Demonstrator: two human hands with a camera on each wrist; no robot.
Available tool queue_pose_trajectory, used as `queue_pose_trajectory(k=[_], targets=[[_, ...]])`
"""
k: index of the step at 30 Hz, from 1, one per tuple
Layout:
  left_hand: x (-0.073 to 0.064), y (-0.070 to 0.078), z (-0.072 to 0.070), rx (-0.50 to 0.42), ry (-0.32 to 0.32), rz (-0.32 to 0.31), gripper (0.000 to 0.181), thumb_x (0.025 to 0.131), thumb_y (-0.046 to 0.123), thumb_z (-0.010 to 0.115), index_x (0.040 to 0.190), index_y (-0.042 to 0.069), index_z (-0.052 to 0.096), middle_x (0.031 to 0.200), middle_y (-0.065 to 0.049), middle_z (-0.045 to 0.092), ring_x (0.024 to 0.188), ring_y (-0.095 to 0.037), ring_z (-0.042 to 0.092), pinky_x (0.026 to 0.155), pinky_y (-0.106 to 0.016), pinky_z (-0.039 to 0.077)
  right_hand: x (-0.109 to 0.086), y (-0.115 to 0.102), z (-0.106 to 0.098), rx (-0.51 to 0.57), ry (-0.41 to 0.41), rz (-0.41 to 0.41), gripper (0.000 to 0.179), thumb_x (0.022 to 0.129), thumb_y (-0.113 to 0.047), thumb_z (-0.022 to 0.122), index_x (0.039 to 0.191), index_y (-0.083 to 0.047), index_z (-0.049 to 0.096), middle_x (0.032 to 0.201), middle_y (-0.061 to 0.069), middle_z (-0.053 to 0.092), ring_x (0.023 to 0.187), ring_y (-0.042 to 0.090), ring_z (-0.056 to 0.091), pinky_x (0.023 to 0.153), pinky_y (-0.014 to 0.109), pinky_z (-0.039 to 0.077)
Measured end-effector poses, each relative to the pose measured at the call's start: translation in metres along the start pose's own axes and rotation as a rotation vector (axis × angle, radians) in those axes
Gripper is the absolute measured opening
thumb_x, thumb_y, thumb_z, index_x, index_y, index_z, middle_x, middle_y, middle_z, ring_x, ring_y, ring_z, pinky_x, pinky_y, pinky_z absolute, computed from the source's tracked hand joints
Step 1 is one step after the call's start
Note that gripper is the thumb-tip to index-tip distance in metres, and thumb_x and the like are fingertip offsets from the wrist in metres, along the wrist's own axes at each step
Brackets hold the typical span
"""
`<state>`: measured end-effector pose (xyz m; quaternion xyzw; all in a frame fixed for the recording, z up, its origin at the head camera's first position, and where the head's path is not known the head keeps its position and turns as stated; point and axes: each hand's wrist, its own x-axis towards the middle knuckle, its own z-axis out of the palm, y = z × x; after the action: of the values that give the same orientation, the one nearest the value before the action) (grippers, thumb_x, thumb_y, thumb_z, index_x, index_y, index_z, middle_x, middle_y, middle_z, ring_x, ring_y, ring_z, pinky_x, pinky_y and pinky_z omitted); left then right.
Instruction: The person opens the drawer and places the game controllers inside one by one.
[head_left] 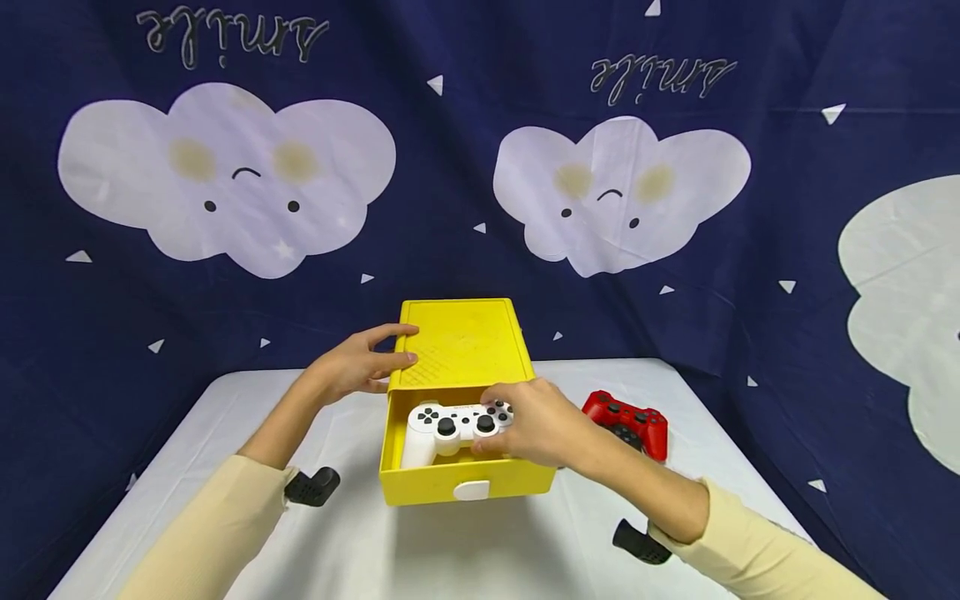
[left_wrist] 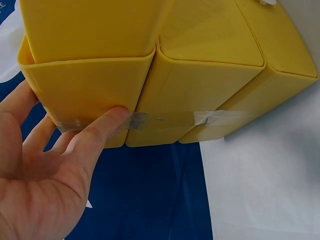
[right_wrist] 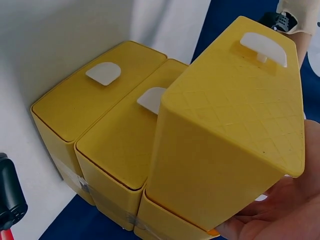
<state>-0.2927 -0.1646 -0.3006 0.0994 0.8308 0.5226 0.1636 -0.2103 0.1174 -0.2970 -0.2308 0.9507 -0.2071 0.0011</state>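
Note:
A yellow drawer unit (head_left: 465, 342) stands on the table, its top drawer (head_left: 427, 486) pulled out toward me. Inside lies a white game controller (head_left: 431, 429) with black sticks and buttons. My right hand (head_left: 536, 421) grips the controller's right end between thumb and fingers, hiding that grip. In the right wrist view this hand shows beside the drawer, with the controller mostly concealed. My left hand (head_left: 363, 362) rests on the unit's upper left edge, fingers extended over the top. The left wrist view shows a finger pressing the taped side wall (left_wrist: 175, 95).
A red game controller (head_left: 652, 433) lies right of the unit, with a dark object (head_left: 626, 435) against it. Two closed drawers (right_wrist: 90, 95) with white handles sit under the pulled-out one. White cloth covers the table (head_left: 337, 542); a dark blue curtain (head_left: 450, 217) hangs behind.

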Motion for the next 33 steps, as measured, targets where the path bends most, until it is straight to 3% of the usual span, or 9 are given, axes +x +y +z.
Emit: queue_pose_trajectory(k=[6,20,29,33], targets=[[-0.001,0.0,-0.001,-0.009,-0.002,0.0,0.068,0.098,0.034,0.068,0.158,0.026,0.037,0.164,-0.017,0.031,0.147,-0.048,0.035,0.109,-0.056,0.047,0.001,0.0,0.0,-0.003,-0.013,-0.01,0.053,0.075,-0.043,0.09,0.116,-0.014,0.073,0.107,0.001,0.073,0.088,0.016,0.061,0.078,0.031,0.055],[-0.001,-0.001,0.0,-0.009,0.004,0.004,0.068,0.098,0.035,0.069,0.157,0.027,0.037,0.165,-0.016,0.031,0.146,-0.046,0.038,0.109,-0.055,0.048,0.0,-0.002,-0.001,-0.013,-0.035,-0.003,0.055,0.076,-0.043,0.089,0.12,-0.015,0.071,0.112,0.001,0.073,0.095,0.018,0.061,0.088,0.037,0.055],[-0.001,-0.002,0.0,-0.014,0.011,-0.002,0.068,0.097,0.035,0.069,0.157,0.027,0.037,0.164,-0.016,0.031,0.146,-0.046,0.039,0.109,-0.055,0.048,-0.003,-0.004,-0.007,-0.018,-0.048,0.02,0.056,0.079,-0.043,0.087,0.125,-0.016,0.071,0.12,0.002,0.073,0.107,0.022,0.063,0.099,0.044,0.053],[0.0,-0.002,0.0,-0.011,0.011,-0.001,0.068,0.097,0.035,0.069,0.157,0.027,0.038,0.164,-0.016,0.032,0.146,-0.046,0.038,0.109,-0.055,0.047,-0.006,-0.006,-0.016,-0.026,-0.03,0.015,0.057,0.08,-0.043,0.085,0.127,-0.015,0.07,0.118,0.0,0.073,0.106,0.02,0.064,0.095,0.042,0.054]])
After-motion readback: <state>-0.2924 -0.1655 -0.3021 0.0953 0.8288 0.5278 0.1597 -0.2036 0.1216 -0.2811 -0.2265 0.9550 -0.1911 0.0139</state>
